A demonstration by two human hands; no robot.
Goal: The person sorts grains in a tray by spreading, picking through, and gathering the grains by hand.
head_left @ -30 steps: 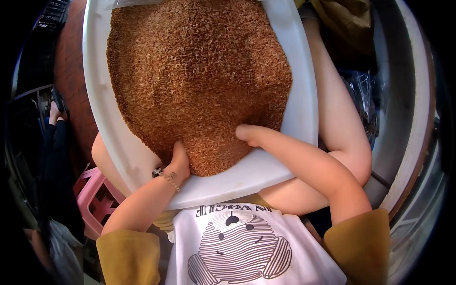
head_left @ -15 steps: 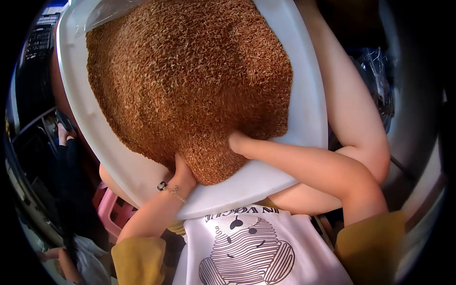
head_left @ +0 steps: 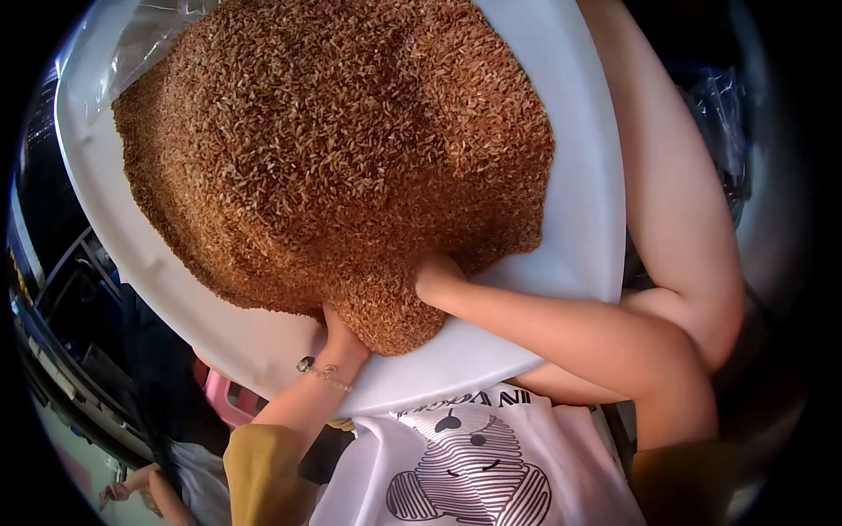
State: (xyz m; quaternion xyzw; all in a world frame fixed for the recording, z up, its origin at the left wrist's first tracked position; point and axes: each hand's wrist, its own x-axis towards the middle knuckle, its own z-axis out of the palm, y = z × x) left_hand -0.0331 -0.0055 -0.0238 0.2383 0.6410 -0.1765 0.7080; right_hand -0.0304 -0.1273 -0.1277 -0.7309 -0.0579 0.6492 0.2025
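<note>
A big heap of reddish-brown grain, like unpolished rice [head_left: 324, 149], lies in a wide white tray [head_left: 588, 175] across my lap. My left hand [head_left: 345, 336], with a bracelet [head_left: 324, 373] at its wrist, is sunk into the near left side of the heap. From the right, my right hand [head_left: 437, 279] reaches into the grain, buried past the knuckles. Between the two wrists a small mound of grain bulges toward me. The fingers of both hands are hidden, so what they grasp cannot be seen.
Clear plastic film [head_left: 140, 48] lies at the tray's far left edge. My bare leg [head_left: 680, 193] runs along its right side, with a crumpled clear bag [head_left: 724, 123] beyond. A pink stool [head_left: 230, 399] stands at lower left, near another person's arm [head_left: 140, 480].
The view has come closer and shifted, so the tray looks larger. My right hand sits slightly farther left against the grain. Both hands stay buried in the heap.
</note>
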